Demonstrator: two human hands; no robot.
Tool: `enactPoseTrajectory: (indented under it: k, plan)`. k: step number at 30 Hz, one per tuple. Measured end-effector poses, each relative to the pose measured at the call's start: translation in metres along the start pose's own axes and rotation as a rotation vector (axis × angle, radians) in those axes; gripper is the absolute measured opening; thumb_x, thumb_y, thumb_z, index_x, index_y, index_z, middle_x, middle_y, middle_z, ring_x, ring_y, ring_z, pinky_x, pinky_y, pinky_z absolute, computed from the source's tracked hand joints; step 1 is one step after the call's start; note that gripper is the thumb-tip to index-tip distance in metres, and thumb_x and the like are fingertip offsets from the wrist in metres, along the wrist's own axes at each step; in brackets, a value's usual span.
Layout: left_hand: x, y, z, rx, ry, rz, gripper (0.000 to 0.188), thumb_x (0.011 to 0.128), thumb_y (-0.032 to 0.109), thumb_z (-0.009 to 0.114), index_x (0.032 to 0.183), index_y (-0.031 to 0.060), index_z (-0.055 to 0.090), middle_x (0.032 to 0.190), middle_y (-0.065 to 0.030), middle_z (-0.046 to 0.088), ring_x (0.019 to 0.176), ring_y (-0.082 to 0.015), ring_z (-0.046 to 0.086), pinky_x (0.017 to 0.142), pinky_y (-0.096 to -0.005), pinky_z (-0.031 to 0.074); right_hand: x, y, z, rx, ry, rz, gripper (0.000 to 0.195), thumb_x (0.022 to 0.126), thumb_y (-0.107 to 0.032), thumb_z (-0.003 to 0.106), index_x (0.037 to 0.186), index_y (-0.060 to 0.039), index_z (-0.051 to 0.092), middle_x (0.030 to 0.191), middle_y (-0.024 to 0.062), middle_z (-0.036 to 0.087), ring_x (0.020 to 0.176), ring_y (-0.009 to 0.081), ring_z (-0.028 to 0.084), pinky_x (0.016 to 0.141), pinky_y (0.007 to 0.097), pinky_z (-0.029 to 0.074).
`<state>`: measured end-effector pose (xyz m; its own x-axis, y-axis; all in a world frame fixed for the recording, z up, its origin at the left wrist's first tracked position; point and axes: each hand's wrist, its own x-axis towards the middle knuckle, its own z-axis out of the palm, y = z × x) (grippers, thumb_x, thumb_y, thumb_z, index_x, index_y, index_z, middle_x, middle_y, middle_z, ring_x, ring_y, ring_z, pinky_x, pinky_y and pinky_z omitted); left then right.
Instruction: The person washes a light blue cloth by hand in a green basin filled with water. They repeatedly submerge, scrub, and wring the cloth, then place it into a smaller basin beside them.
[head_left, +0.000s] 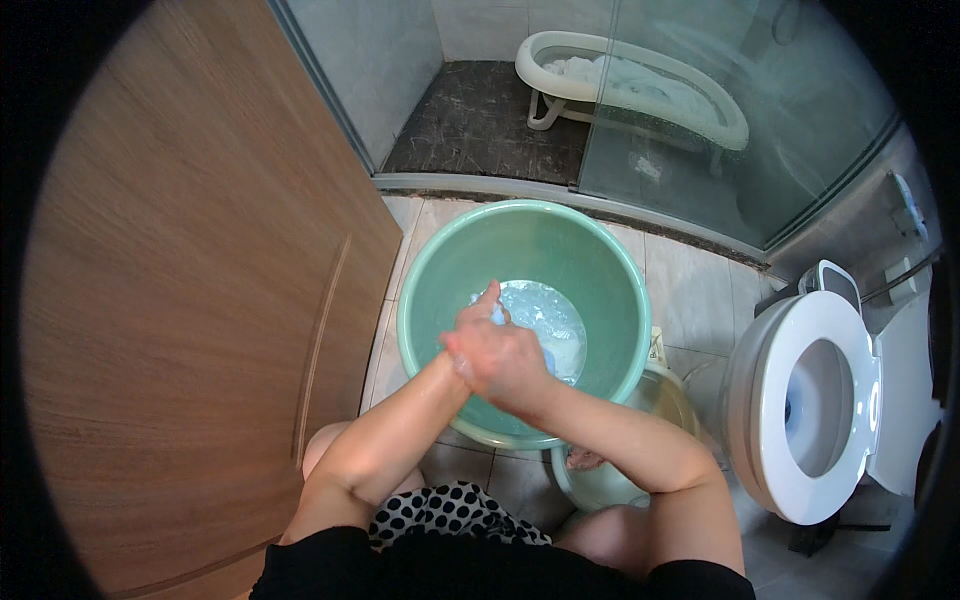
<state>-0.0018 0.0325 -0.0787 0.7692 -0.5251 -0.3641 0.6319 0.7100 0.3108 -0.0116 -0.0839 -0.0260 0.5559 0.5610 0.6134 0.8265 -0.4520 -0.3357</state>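
My right hand (504, 361) lies curled across the wrist and back of my left hand (484, 306), above a large green plastic basin (525, 240). The left hand's fingers point away from me, partly hidden under the right. A bit of light blue material (498, 315), perhaps cloth, shows at the left hand; whether it is gripped is unclear. Another light blue patch shows just right of the right hand. Shallow, sudsy water (551, 322) covers the basin's bottom. Both hands look wet, with some foam near the left wrist.
A smaller pale basin (574, 487) stands under my right forearm, with a brownish item (583, 457) in it. Right of it is a white toilet (772, 450), seat ring exposed. A wooden door (225, 262) bounds the left. Behind the glass shower panel (675, 165) stands a white baby bathtub (540, 75).
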Motion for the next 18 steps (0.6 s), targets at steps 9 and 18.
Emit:
enactPoseTrajectory:
  k: [9,18]
  plan:
    - [-0.001,-0.008,0.08,0.302,0.219,0.157,0.031,0.084,0.031,0.052,0.1,0.0039,0.05,0.093,-0.0073,0.057,0.085,-0.0164,0.057,0.077,-0.03,0.045,0.003,0.096,-0.014,0.601,-0.06,0.775,0.033,0.084,-0.035,0.048,0.079,-0.0034,0.053,0.075,0.0134,0.058,0.066,0.022,0.057,0.056,0.0337,0.044]
    - [0.001,0.009,0.068,0.217,0.091,0.543,0.033,0.086,0.029,0.049,0.109,0.0057,0.046,0.106,-0.0063,0.051,0.1,-0.0168,0.049,0.088,-0.0324,0.039,0.002,0.083,-0.037,1.241,-0.451,1.087,0.058,0.082,-0.051,0.045,0.121,-0.0076,0.042,0.115,0.0121,0.049,0.099,0.0226,0.051,0.083,0.0422,0.04]
